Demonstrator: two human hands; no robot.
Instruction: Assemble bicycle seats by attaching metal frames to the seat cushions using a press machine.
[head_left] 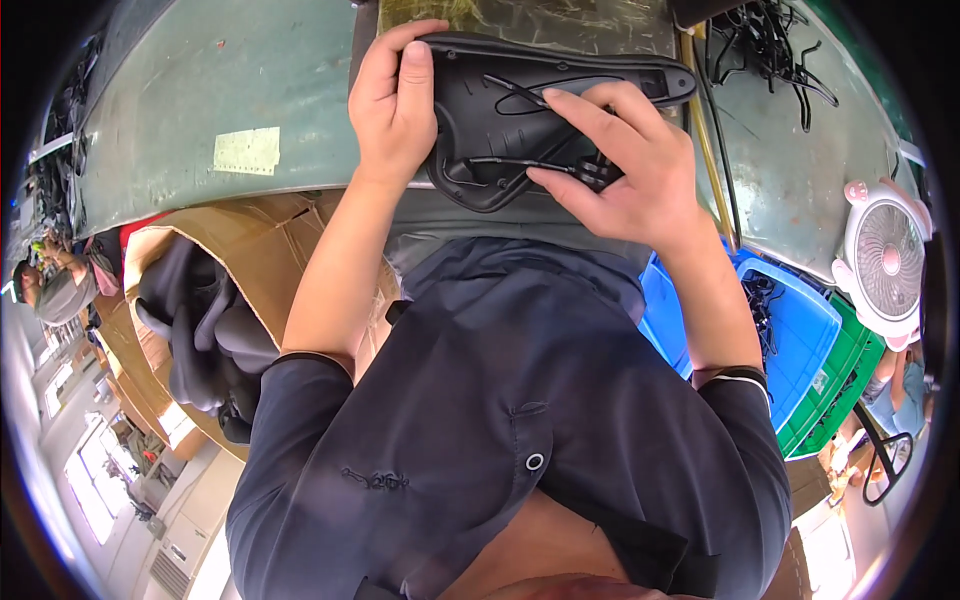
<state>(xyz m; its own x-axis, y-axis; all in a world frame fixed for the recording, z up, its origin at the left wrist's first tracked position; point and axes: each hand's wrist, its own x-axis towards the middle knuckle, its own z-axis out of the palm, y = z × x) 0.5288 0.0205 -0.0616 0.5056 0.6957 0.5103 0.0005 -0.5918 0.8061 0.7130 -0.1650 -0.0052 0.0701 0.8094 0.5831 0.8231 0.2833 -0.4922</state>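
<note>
1. Your left hand (pixel 392 105) clasps the wide end of a black moulded plastic bicycle saddle (pixel 520 110) turned underside up. The thumb lies across the shell, and the fingers curl over its far edge.
2. Your right hand (pixel 625 170) rests on the saddle's near side, index and middle fingers spread over thin black metal rails (pixel 520 90). It presses rather than closes, so this grip stands fairly wide, fingers extended.
3. The saddle sits at twelve o'clock from your chest, over the near edge of the worn green table (pixel 200 90). Its long axis runs from nine to three o'clock, with the narrow nose toward three. Both hands touch it; the left holds the broad end and the right covers the middle.
4. The shell looks smooth and matt with ribbed recesses; the rails look slim and rounded.
5. At eight o'clock, an open brown cardboard box (pixel 260 250) holds more dark saddles (pixel 200 320). At four o'clock stand a blue plastic crate (pixel 800 330) and a green one (pixel 845 385). A small white fan (pixel 885 260) sits at three.
</note>
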